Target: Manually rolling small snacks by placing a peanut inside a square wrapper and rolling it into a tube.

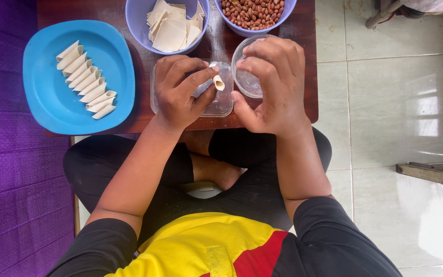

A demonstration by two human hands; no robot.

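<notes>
Nine rolled wrappers (85, 79) fill the blue plate (42, 97).

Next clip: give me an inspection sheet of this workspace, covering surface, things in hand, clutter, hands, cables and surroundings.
Surface: low dark wooden table, crowded with dishes.
Things in hand: small rolled pastry cone, held over a clear rectangular tray.
Clutter: blue plate with a row of finished cones; bowl of flat wrapper squares; bowl of peanuts; clear round container.
Hands: left hand pinches the cone in its fingers; right hand hovers over the round container, holding nothing visible.
Cables: nothing seen.
Surroundings: purple mat on the person's left, pale glossy floor tiles on the right; the person sits cross-legged.
</notes>
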